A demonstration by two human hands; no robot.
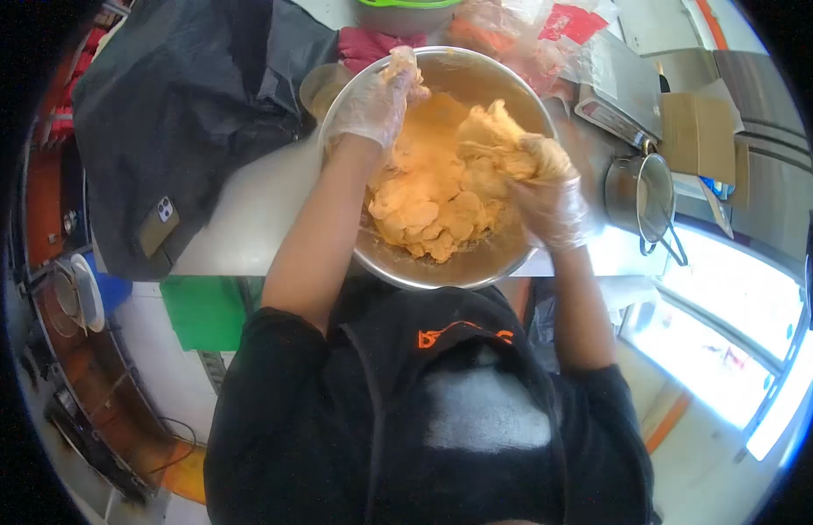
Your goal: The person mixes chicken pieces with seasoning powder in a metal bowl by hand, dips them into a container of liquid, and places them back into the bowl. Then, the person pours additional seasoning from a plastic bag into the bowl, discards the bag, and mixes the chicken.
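Observation:
A large steel mixing bowl (371,254) stands before me. It holds orange breading powder (433,122) and a heap of coated, flat meat pieces (441,219), perhaps chicken. My right hand (553,197), in a clear plastic glove, is closed on a breaded meat piece (494,131) raised over the bowl's right side. My left hand (376,105), gloved too, is over the left rim. Its fingers are drawn together and crusted with coating; whether anything is inside them is hidden.
A black sheet (196,114) with a phone (159,226) on it covers the table's left part. Behind the bowl are a maroon cloth (371,45) and plastic bags (511,44). To the right are a scale (612,114), a pot with a strainer (638,197) and a cardboard box (697,136).

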